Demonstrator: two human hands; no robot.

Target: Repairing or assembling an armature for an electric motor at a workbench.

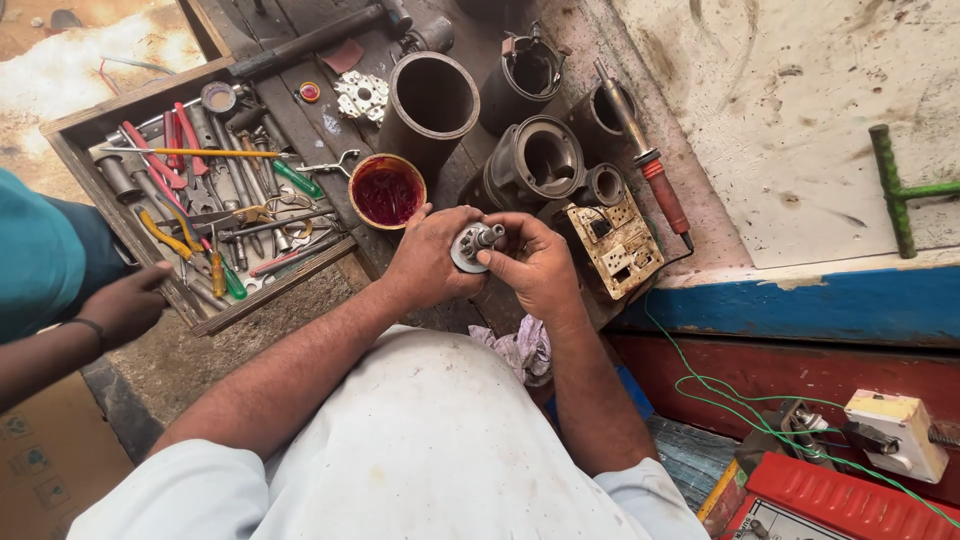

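Above the dark table (330,120), the left hand (428,258) grips a small round metal part (468,247) with a short shaft, and the right hand (535,262) pinches that shaft with its fingertips (484,258). Just beside stands a bowl of red grease (387,190).

Shallow wooden tool tray (70,125) at upper left, filled with red- and yellow-handled screwdrivers (190,152) and grey steel pliers. Round tin of dark red grease (387,192) just beside tray. Dark cylindrical metal housings (432,100) clustered on worn wooden worktop (330,125). Grimy cream socket board (617,243) near red-handled soldering iron (650,165). Green wire (720,395) trailing toward white plug box (900,432) at lower right.
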